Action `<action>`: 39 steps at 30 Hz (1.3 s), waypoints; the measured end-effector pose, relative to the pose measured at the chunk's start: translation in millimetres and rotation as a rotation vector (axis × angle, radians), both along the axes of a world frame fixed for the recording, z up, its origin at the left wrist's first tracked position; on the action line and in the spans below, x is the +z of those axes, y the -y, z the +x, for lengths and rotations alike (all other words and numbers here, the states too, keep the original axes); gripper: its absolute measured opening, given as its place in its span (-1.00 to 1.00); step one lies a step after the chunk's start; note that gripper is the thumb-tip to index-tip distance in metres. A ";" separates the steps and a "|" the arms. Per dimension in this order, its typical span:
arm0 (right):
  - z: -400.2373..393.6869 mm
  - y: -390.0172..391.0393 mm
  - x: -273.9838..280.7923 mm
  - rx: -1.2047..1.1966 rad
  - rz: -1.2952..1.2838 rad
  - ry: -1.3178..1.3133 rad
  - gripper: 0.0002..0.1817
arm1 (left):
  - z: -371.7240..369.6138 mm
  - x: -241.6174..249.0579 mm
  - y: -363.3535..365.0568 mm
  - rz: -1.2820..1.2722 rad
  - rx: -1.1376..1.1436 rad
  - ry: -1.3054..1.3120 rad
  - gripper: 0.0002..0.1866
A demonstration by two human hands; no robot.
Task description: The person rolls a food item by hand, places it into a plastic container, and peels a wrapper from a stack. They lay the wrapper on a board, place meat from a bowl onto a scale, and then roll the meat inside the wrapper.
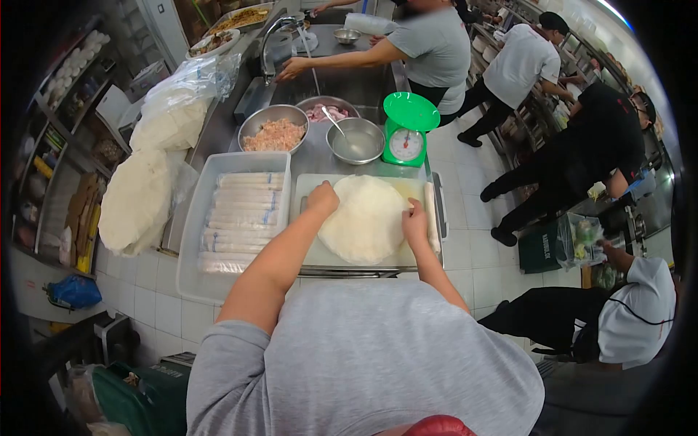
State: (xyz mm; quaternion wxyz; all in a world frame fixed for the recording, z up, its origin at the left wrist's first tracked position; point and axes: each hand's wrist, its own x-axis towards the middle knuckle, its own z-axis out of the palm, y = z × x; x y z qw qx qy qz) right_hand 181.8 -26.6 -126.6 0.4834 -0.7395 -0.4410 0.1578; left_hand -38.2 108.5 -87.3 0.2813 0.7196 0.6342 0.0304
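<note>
Dough sheet lay flat on board, in front of scale and steel bowl. Left hand at sheet's left edge, fingers curled; right hand at right edge, fingers bent. Couldn't tell if either pinched sheet. Tub of wrapped rolls stood left of board.

The left hand and right hand flank a round pale sheet – a green scale stands beyond.
</note>
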 end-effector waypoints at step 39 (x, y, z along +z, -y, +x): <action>-40.8 -12.6 3.6 0.396 -0.175 -1.429 -0.97 | 28.8 -9.8 29.2 0.082 -0.365 0.429 -0.76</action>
